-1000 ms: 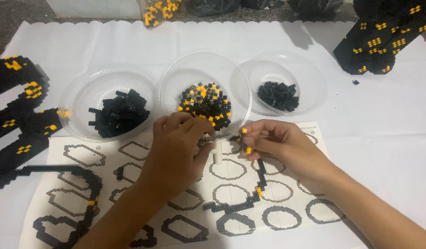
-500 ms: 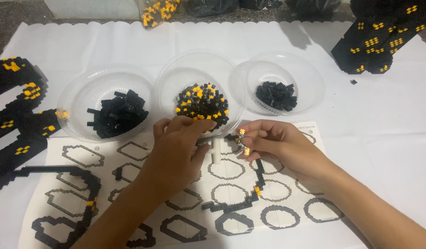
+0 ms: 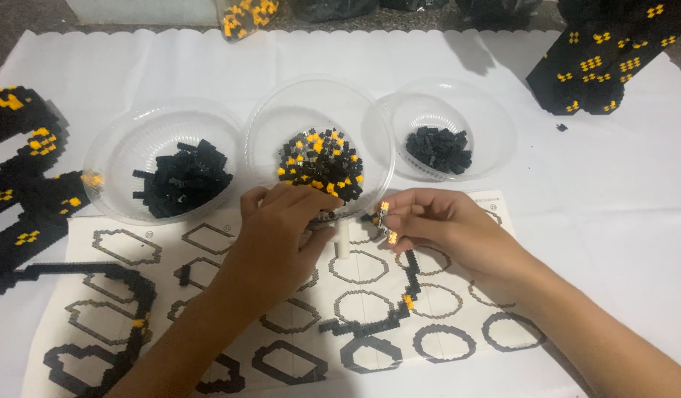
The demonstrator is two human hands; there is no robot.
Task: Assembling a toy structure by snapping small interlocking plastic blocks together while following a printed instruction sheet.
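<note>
- The left hand lies knuckles up over the printed template sheet, its fingers curled together at the near rim of the middle bowl; a white stick-like tool shows just under its fingertips, though whether the hand grips it cannot be told.
- The right hand sits just beside it, thumb and forefinger pinching a short strip of small black and orange bricks (held on end, just above the sheet).
- The middle bowl is clear plastic and holds a heap of mixed black and orange bricks.
- The left bowl holds larger black pieces; the right bowl holds a small pile of tiny black bricks. All three stand in a row on the white cloth covering the bench, touching or nearly touching.
- The template sheet shows rows of outlined shapes; a partly built black chain of bricks with an orange spot lies on it below the right hand, and another black outline is laid at the sheet's near-left corner.
- Finished black blocks with orange marks stand at the far right and along the left edge.
</note>
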